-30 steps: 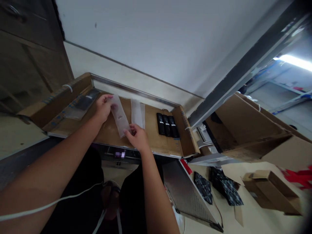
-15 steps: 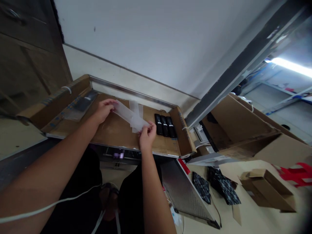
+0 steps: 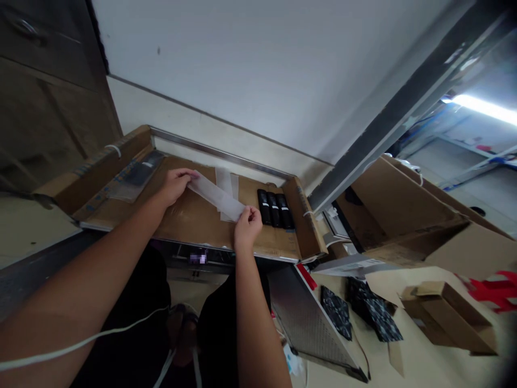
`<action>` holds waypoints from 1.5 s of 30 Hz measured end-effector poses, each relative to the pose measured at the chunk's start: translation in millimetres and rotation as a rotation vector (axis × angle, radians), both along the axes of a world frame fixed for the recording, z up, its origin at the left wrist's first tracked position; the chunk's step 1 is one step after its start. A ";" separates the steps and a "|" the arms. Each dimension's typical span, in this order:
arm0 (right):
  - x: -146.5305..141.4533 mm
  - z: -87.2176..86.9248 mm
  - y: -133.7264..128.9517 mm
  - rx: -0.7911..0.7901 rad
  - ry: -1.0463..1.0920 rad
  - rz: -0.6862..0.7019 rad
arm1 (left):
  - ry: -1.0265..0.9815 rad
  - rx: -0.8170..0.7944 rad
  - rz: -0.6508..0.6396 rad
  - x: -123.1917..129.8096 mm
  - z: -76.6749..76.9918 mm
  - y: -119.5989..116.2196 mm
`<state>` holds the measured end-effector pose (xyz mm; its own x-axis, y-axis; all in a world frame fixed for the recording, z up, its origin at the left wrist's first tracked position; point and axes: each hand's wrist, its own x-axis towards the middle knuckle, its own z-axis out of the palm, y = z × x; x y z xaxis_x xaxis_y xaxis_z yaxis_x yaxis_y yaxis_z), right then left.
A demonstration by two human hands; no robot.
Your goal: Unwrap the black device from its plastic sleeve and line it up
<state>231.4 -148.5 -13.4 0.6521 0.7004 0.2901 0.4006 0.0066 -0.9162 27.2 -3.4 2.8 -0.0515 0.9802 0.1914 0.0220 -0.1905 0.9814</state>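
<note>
A translucent white plastic sleeve (image 3: 217,196) is stretched between my two hands above a cardboard-lined tray (image 3: 194,222). My left hand (image 3: 179,183) pinches its upper left end, while my right hand (image 3: 247,223) grips the lower right end. Beneath it, more pale sleeves (image 3: 227,182) lie on the cardboard. To the right of my right hand, three black objects with small white labels (image 3: 274,209) lie side by side. A clear bag with something dark in it (image 3: 139,173) rests at the tray's left end.
Raised cardboard flaps edge the tray at left (image 3: 95,161) and right (image 3: 304,218). A pale wall panel stands behind it. To the right are a large open carton (image 3: 404,205), a perforated metal panel (image 3: 311,323), patterned black packages (image 3: 374,312) and a smaller box (image 3: 450,315).
The sleeve is now pulled straighter and flatter between my hands. My right hand has shifted slightly right and down; the whole view has moved a little.
</note>
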 end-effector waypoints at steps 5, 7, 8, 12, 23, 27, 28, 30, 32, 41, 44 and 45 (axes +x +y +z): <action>0.2 3.7 -2.3 0.044 0.044 -0.066 | 0.071 0.044 0.053 -2.3 -8.0 6.3; 0.1 4.8 -2.7 0.043 0.042 -0.055 | 0.095 0.055 0.060 -3.7 -11.6 9.5; 0.4 4.7 -2.4 0.044 0.041 -0.047 | 0.101 0.066 0.066 -4.3 -13.4 11.2; 4.3 -0.2 2.1 0.035 0.087 -0.045 | 0.080 0.149 0.136 -5.7 -19.0 16.4; 1.6 2.6 11.0 -0.076 0.244 0.179 | 0.140 0.149 0.157 -6.5 -20.3 12.2; -7.1 10.8 -9.2 -0.031 0.087 0.080 | 0.162 0.120 0.138 -9.0 -20.7 4.6; -8.5 12.5 -16.8 0.002 0.030 0.006 | 0.169 0.109 0.133 -9.7 -20.7 2.0; -9.4 14.8 -33.3 0.037 -0.026 -0.080 | 0.169 0.089 0.126 -11.2 -20.4 -4.0; -7.3 14.6 -51.0 0.045 -0.048 -0.078 | 0.153 0.071 0.121 -12.2 -19.2 -11.5; 6.2 -52.2 -160.0 -0.041 -0.211 0.177 | -0.015 -0.070 -0.069 -3.5 12.2 -88.6; 5.3 -85.0 -190.9 -0.266 -0.207 0.392 | -0.167 -0.090 -0.127 -5.3 3.6 -149.5; 5.7 -92.5 -195.8 -0.304 -0.207 0.439 | -0.212 -0.126 -0.143 -8.1 -7.0 -173.5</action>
<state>237.1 -344.3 -105.9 0.2327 0.9646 0.1240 0.5908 -0.0389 -0.8058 19.2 -177.0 -4.2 0.0633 0.9957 0.0678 -0.2045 -0.0535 0.9774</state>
